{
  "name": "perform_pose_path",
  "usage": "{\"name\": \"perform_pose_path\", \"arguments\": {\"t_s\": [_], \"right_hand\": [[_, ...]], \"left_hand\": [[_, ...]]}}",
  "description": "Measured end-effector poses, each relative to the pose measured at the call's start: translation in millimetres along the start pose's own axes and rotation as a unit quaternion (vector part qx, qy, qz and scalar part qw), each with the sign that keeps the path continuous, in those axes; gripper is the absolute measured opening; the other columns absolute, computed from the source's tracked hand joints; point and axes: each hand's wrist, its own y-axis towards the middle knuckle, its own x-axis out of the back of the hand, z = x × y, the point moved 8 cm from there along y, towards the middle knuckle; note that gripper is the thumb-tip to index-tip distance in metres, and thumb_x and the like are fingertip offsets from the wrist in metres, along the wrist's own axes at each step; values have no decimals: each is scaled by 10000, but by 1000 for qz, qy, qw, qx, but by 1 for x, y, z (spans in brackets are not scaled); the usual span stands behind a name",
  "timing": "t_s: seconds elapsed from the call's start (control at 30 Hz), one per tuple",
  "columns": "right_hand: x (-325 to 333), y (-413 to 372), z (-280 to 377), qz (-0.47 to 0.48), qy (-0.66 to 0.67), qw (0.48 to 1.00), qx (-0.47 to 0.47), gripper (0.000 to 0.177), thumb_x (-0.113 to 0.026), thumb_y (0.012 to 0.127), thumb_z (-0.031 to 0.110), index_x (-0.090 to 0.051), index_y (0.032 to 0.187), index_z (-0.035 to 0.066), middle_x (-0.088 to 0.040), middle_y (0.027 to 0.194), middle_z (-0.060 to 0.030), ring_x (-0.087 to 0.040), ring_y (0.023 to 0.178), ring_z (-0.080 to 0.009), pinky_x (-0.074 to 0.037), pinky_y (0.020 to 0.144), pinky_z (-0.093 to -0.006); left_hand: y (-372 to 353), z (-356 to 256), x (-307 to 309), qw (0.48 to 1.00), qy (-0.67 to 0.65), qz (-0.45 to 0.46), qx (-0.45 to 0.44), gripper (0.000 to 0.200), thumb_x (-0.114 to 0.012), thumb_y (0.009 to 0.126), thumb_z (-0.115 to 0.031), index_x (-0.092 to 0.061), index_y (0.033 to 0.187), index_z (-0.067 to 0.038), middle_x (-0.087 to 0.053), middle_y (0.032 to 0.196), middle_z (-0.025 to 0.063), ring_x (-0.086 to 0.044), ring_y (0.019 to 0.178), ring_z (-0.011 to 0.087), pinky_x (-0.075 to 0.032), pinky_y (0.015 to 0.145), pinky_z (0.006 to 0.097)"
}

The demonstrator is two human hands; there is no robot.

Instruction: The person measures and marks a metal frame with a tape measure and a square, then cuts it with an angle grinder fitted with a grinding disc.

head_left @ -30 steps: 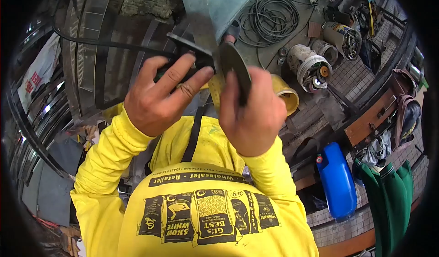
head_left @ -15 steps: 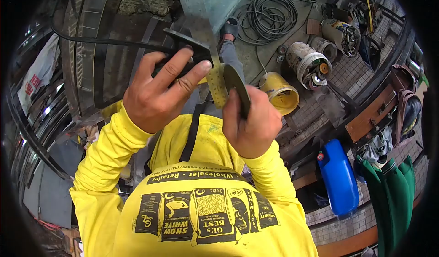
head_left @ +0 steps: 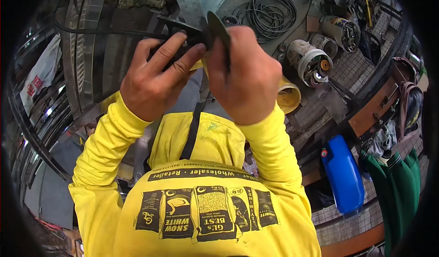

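Observation:
My left hand grips a dark flat metal piece, its fingers bent over the near edge. A steel ruler with marked graduations runs up and away behind this piece. In my right hand a thin dark cutting disc is pinched on edge between thumb and fingers. The disc's edge overlaps the end of the metal piece and the lower part of the ruler, close to my left fingertips. My right thumb and the disc hide the ruler's near end.
Coiled black cable lies on the floor ahead. To the right are a bucket of discs, a yellow bucket, a container of metal bits and a blue jug. Dark metal bars stand at left.
My right hand has moved up and left with the disc, now covering the lower ruler. The left hand and metal piece have shifted slightly up and left.

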Motion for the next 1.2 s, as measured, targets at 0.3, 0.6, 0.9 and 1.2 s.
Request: {"name": "perform_pose_path", "arguments": {"t_s": [0.3, 0.6, 0.9, 1.2], "right_hand": [[18, -80, -18, 159, -31, 979, -120, 233, -722, 823, 19, -591, 1015, 8, -600, 744, -134, -624, 602, -340, -500, 557, -431], [26, -33, -13, 302, -115, 945, -57, 868, -683, 801, 72, -398, 1608, 216, -577, 623, -55, -613, 506, -262, -499, 495, -403], [28, -59, -3, 436, -199, 877, -34, 736, -663, 799, 102, -542, 1511, 246, -536, 601, -56, -583, 470, -261, -477, 477, -406], [14, -76, -42, 246, 161, 913, -283, 310, -760, 931, 257, -732, 1096, -4, -738, 811, -182, -715, 649, -269, -529, 613, -341]], "left_hand": [[-2, 3, 0, 1000, -17, 5, 8, 702, -845, 665, -10, -714, 1342, -143, -639, 1353, 156, -575, 1016, 347, -520, 899, 424], [-5, 5, 5, 999, -7, -39, 10, 608, -878, 701, -94, -749, 1289, -178, -687, 1282, 96, -584, 958, 298, -545, 828, 371], [-4, 6, 5, 999, -10, -45, 12, 607, -877, 669, -93, -758, 1260, -169, -684, 1268, 92, -587, 953, 300, -547, 827, 372], [-3, 8, 7, 999, -14, -36, 25, 600, -874, 666, -101, -762, 1250, -178, -684, 1260, 85, -599, 967, 302, -546, 833, 380]]}}
